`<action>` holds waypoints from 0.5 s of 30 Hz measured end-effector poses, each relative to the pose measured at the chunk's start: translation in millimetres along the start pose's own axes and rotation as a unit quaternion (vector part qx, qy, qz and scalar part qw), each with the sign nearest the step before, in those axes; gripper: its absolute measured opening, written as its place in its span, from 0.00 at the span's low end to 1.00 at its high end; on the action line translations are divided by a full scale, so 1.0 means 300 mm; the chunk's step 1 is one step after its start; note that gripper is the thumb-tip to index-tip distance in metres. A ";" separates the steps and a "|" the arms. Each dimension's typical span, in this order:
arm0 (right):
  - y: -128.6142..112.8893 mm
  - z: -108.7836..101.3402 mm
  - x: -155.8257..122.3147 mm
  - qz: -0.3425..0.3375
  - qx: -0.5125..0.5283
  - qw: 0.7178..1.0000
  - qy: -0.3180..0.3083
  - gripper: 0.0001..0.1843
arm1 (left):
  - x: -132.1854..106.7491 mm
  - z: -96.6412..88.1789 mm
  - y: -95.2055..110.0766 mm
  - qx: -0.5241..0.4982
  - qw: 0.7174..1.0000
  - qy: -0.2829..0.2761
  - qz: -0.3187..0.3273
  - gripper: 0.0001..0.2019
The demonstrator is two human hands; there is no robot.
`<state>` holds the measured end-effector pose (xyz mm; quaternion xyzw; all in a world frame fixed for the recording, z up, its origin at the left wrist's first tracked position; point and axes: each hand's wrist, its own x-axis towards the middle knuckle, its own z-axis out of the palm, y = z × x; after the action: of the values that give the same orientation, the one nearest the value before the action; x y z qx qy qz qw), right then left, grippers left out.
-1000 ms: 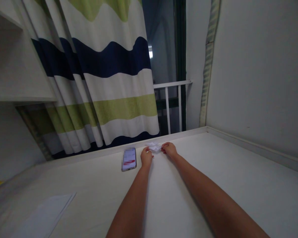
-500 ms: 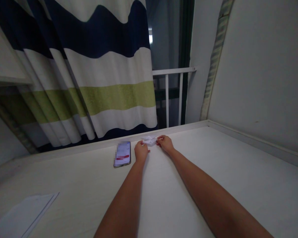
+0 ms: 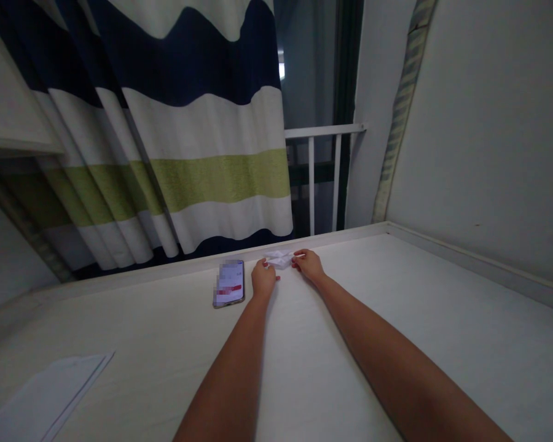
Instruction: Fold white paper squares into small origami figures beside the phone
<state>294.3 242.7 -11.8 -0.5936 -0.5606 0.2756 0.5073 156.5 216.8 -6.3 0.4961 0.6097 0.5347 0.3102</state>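
Observation:
A small piece of folded white paper is at the far edge of the white surface, between my two hands. My left hand pinches its left end, thumb and fingers closed together. At the paper's right end, my right hand grips it between thumb and fingertips. Both arms reach forward across the surface. Just left of my left hand lies a phone with its screen lit and partly blurred out.
White sheets of paper lie at the near left of the white tabletop. A raised rim runs along the far and right sides. Behind it hang a striped curtain and a white railing. A wall stands on the right.
Both hands keep hold of the folded paper in almost the same pose. The whole view has shifted very slightly.

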 end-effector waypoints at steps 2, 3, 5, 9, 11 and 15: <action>0.004 0.000 0.000 -0.006 -0.009 1.000 0.004 0.07 | 0.000 0.001 -0.002 0.001 1.000 0.005 0.003 0.20; 0.004 -0.001 -0.001 -0.010 -0.014 1.000 0.006 0.08 | -0.001 0.001 -0.001 0.002 1.000 0.009 0.006 0.20; 0.001 -0.002 -0.007 -0.020 -0.027 0.999 0.008 0.08 | -0.006 0.001 0.001 0.006 1.000 0.017 0.012 0.19; -0.019 -0.009 -0.033 -0.029 -0.042 0.998 0.030 0.08 | -0.019 -0.005 0.017 0.023 0.999 0.009 0.029 0.20; -0.034 -0.017 -0.052 -0.027 -0.039 0.998 0.044 0.09 | -0.028 -0.014 0.031 0.026 0.999 -0.004 0.022 0.21; -0.062 -0.037 -0.098 -0.034 -0.044 0.996 0.064 0.06 | -0.066 -0.064 0.064 0.025 0.999 -0.022 0.001 0.21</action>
<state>290.7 209.1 1.8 -0.6125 -0.5581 0.1949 0.5247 150.5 190.4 13.8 0.5163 0.6153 0.5086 0.3101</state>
